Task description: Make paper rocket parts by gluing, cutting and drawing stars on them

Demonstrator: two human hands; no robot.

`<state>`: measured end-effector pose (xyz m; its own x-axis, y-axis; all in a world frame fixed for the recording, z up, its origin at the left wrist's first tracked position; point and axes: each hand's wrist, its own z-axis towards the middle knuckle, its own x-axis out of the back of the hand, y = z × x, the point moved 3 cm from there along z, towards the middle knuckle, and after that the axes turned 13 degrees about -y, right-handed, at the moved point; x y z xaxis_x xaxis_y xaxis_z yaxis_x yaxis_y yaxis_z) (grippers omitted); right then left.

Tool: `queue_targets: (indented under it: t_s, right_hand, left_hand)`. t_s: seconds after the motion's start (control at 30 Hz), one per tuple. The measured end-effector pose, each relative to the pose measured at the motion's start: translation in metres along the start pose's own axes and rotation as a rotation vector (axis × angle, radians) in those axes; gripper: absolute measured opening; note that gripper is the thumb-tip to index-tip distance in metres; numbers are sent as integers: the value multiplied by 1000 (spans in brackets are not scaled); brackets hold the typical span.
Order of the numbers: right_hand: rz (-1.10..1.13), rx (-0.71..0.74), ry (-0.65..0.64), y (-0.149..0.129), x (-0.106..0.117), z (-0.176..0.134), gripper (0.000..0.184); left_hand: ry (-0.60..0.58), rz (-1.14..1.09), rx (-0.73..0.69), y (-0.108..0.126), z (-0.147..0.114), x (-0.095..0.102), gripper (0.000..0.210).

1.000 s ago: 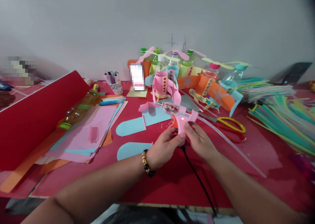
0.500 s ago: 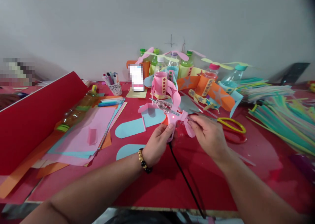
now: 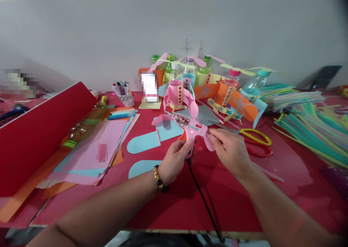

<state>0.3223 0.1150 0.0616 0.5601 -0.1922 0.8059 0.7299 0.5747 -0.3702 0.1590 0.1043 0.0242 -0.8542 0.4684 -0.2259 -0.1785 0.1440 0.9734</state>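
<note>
A pink hot glue gun (image 3: pixel 193 131) is held by its handle in my left hand (image 3: pixel 176 158), its metal nozzle pointing up and left and a red light glowing on its side. My right hand (image 3: pixel 230 147) is closed at the back end of the gun, fingertips pinched together. What lies between them is too small to make out. A black cord (image 3: pixel 202 196) runs from the handle toward the table's front edge. Beneath and left of the gun lie a rounded blue paper strip (image 3: pixel 144 142) and a pink paper piece (image 3: pixel 161 121). My left wrist wears a beaded bracelet (image 3: pixel 158 180).
Decorated bottles with paper propellers (image 3: pixel 176 91) stand against the wall. Scissors (image 3: pixel 255 136) lie right of my right hand, beside coloured pipe cleaners (image 3: pixel 312 131). Leftward are stacked paper sheets (image 3: pixel 81 149), a plastic bottle (image 3: pixel 87 125), a pen cup (image 3: pixel 127 99) and a red board (image 3: pixel 40 138).
The view has shifted slightly. The fingers of my right hand have drawn more closed at the back of the glue gun; my left hand keeps its hold on the handle.
</note>
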Motion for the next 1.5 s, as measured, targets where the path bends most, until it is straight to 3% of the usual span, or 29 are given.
queue_targets:
  t_s: [0.37,0.6,0.87,1.0,1.17,1.5]
  right_hand:
    - [262,-223,-24,8,4,1,16]
    - [206,-204,-7,7,7,0,7]
    - [215,-192,10,6,7,0,8]
    - [222,-195,7,5,7,0,11]
    - [228,-201,11,4,6,0,12]
    - [229,-205,17,4,5,0,11]
  left_hand:
    - [-11,62,-89,-2,1,4,41]
    - [9,84,-83,-2,1,4,41]
    - [7,79,-67,-1,0,3,44]
    - [44,13,-104,0,0,3,32]
    - [46,-36,-149,2,1,4,61]
    - [74,31,-152,8,1,2,58]
